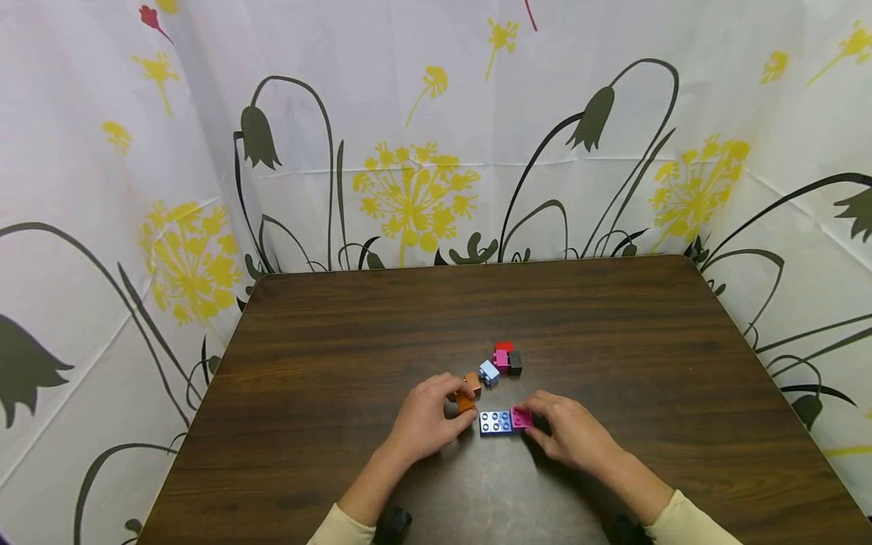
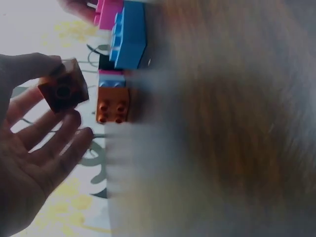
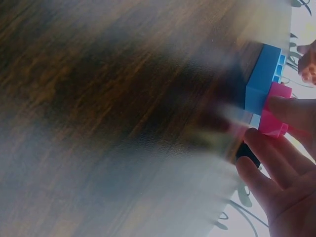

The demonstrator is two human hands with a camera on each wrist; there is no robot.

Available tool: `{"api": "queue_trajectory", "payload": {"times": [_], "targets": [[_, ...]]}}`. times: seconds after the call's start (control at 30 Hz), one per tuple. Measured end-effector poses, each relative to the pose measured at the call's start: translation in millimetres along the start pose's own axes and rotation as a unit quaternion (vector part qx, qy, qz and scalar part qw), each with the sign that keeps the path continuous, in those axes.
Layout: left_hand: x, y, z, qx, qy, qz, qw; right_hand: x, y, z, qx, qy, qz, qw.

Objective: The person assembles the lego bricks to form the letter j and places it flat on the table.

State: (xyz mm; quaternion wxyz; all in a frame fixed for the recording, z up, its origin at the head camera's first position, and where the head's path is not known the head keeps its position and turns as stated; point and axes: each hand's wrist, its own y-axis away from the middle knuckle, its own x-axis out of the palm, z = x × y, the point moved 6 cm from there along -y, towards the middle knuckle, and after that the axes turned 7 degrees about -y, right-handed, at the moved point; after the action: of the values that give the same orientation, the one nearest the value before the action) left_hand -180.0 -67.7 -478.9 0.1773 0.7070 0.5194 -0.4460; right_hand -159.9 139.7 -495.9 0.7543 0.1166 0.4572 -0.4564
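My left hand point(image 1: 428, 418) pinches an orange toy brick point(image 1: 465, 402) between thumb and fingers; in the left wrist view this orange brick point(image 2: 64, 88) is off the table with its hollow underside showing. A pink brick point(image 1: 521, 418) is pinched by my right hand point(image 1: 571, 428) at the right end of a blue brick point(image 1: 495, 422). From the right wrist, the pink brick point(image 3: 274, 111) stands against the end of the blue brick point(image 3: 264, 79), raised a little off the table. A second orange brick point(image 1: 473, 384) sits just beyond my left fingertips.
Behind the hands, a light blue brick point(image 1: 488, 372) lies near a cluster of a magenta brick point(image 1: 500, 360), a black brick point(image 1: 515, 363) and a red brick point(image 1: 504, 347). The dark wooden table point(image 1: 341, 325) ends at a flowered curtain point(image 1: 409, 91).
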Motion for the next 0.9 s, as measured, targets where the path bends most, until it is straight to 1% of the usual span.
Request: {"api": "queue_trajectory", "payload": {"times": [0.1, 0.2, 0.3, 0.4, 0.63, 0.9], "targets": [[4.1, -0.4, -1.1, 0.013, 0.05, -0.02, 0.9984, 0.4, -0.4, -0.6, 0.004, -0.002, 0.002, 1.0], [8.2, 0.6, -0.1, 0.019, 0.096, -0.037, 0.9945, 0.6, -0.5, -0.7, 0.009, -0.001, 0.005, 1.0], [11.8, 2.1, 1.9, 0.018, 0.124, -0.045, 0.9911, 0.2, -0.5, -0.3, 0.005, -0.001, 0.001, 1.0], [15.4, 3.3, 4.3, 0.015, 0.123, -0.045, 0.9913, -0.4, -0.4, -0.1, 0.002, -0.003, -0.002, 1.0], [23.8, 6.9, 8.9, 0.013, 0.1, -0.027, 0.9946, 0.5, 0.2, -0.7, 0.003, -0.003, -0.002, 1.0], [26.3, 6.6, 6.4, 0.039, 0.083, -0.018, 0.9956, -0.9, 0.0, -0.1, -0.001, -0.001, -0.009, 1.0]]}}
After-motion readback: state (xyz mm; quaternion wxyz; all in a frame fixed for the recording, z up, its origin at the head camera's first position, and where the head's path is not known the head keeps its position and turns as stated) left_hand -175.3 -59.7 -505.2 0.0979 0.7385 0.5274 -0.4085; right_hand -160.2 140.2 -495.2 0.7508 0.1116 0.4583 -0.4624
